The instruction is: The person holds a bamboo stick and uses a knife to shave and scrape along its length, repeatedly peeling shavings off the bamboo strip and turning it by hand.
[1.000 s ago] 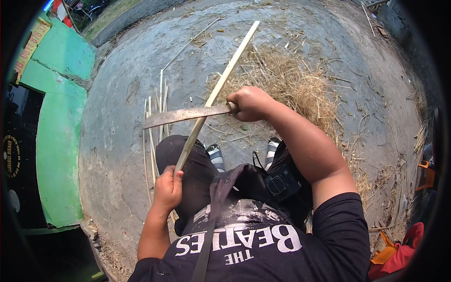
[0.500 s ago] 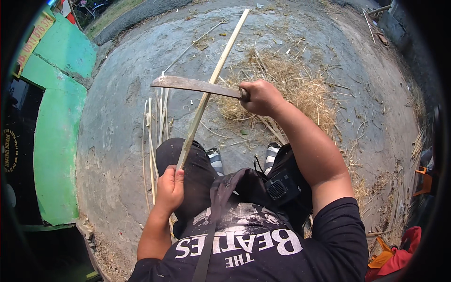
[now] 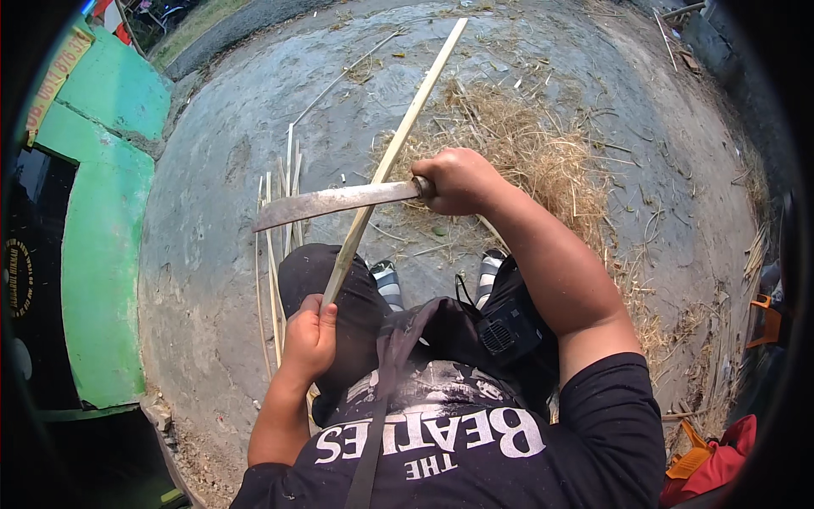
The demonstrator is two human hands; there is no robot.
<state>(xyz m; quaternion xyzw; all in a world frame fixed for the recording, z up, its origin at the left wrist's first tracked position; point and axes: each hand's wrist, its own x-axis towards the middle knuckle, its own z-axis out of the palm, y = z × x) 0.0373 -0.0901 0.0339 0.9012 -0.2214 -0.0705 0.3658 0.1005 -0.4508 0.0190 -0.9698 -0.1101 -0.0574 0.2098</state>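
In the head view, the right hand (image 3: 462, 181) at centre clenches a machete (image 3: 332, 202), hiding most of its handle (image 3: 422, 187). The left hand (image 3: 310, 341), lower left of centre, grasps a pale strip (image 3: 393, 153) rising toward the top edge, its lower end concealed.

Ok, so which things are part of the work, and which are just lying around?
Part of the work:
- long pale strip, held in the left hand
- big knife, in the right hand, blade across the strip
- probably the thin strips beside the left knee

Just lying around, it seems:
- straw-coloured heap
- red bundle
- orange thing
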